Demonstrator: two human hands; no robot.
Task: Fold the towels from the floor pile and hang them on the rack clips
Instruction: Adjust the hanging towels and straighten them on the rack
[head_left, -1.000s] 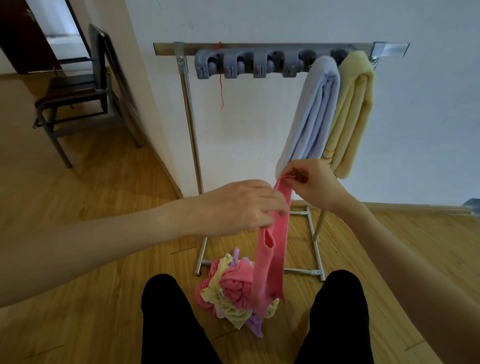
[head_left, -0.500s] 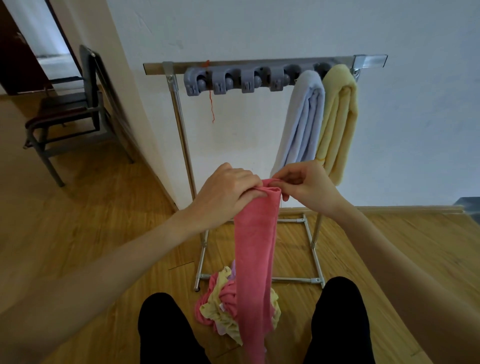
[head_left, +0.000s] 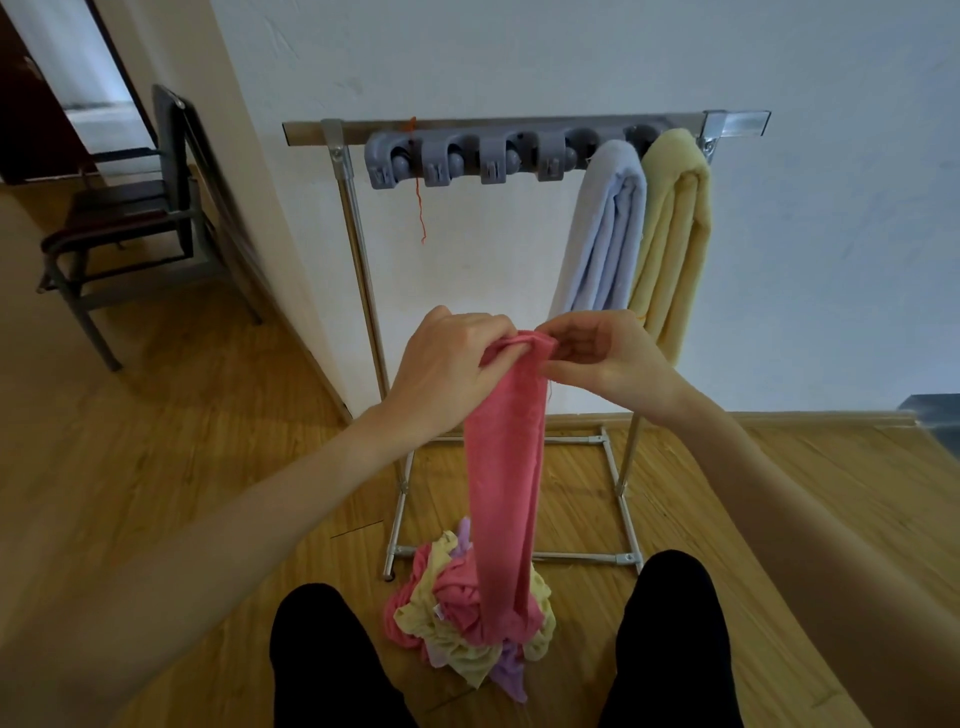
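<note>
A pink towel (head_left: 506, 467) hangs as a long narrow strip in front of me. My left hand (head_left: 447, 369) grips its top edge from the left and my right hand (head_left: 602, 353) pinches the same edge from the right. Its lower end reaches the floor pile (head_left: 457, 623) of pink, yellow and purple towels between my knees. Behind stands the metal rack (head_left: 358, 249) with a row of grey clips (head_left: 467, 158). A folded pale blue towel (head_left: 605, 234) and a folded yellow towel (head_left: 675, 239) hang at its right end.
A dark chair (head_left: 130, 208) stands at the left by a doorway. A white wall rises right behind the rack. A red thread (head_left: 420, 208) dangles from the bar. Wooden floor spreads to both sides, and a dark object (head_left: 935, 415) sits at the right edge.
The pink towel has gone from a twisted band to a flatter folded strip. Both hands have come together at its top edge and risen slightly towards the rack.
</note>
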